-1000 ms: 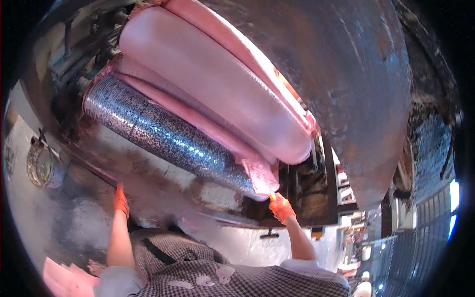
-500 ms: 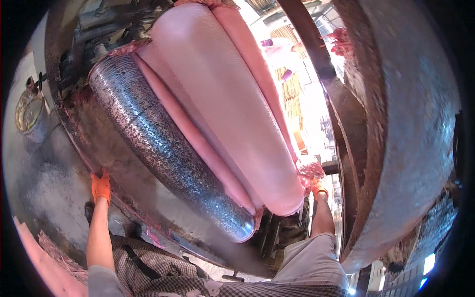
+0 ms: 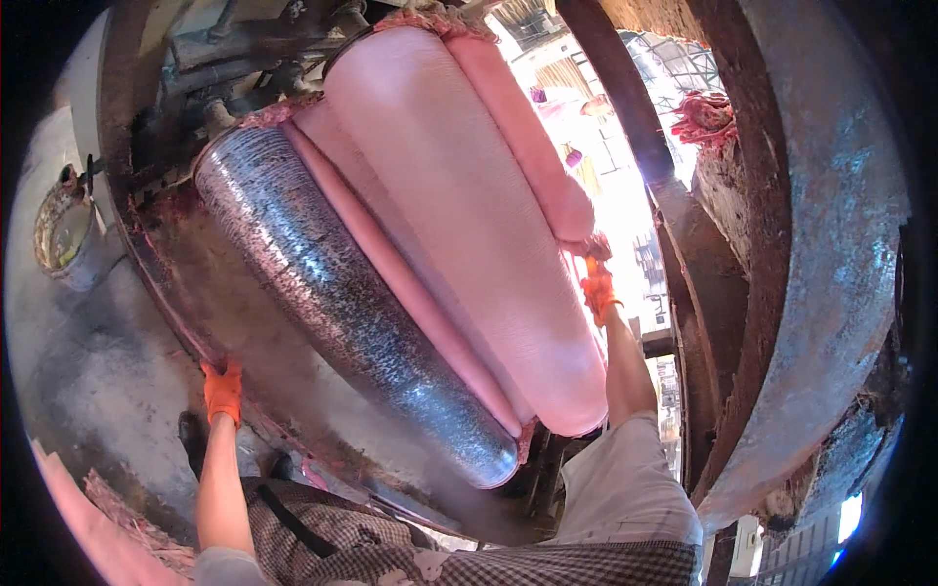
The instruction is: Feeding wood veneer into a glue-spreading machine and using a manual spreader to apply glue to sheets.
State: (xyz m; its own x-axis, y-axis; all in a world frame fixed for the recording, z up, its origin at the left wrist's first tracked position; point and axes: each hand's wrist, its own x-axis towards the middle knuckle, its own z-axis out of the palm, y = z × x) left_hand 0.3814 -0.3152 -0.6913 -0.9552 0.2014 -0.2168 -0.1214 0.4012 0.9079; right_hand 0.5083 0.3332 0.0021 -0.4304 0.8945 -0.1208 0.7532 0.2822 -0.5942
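The pink sheet (image 3: 459,195) wraps a large roller that slants from far left to near right, and beside it on the left lies a bare speckled metal roller (image 3: 342,293), with a narrow pink fold (image 3: 415,293) in the gap between the two. The right hand (image 3: 599,293), in an orange glove, is on the right side of the wrapped roller, its fingertips at a ragged reddish strip (image 3: 592,247) along the sheet's right edge; the fingers look bent, but I cannot tell whether they grasp it. The left hand (image 3: 223,394), also gloved, touches the raised rim (image 3: 174,311) of the pan on the near left, and I cannot tell whether its fingers clench that rim or only rest there. Open floor (image 3: 107,317) lies left of the rim, with a bucket (image 3: 83,272) farther off. On the right, a dark upright bar (image 3: 611,88) and a big curved metal body (image 3: 831,264) border the bright gap around the right forearm. Glare washes out most of that gap, the far roller ends sink into dark, crusted machinery, the wrapped roller's core is hidden, and the pink sheets (image 3: 93,518) at near left are cut off by the rim of view
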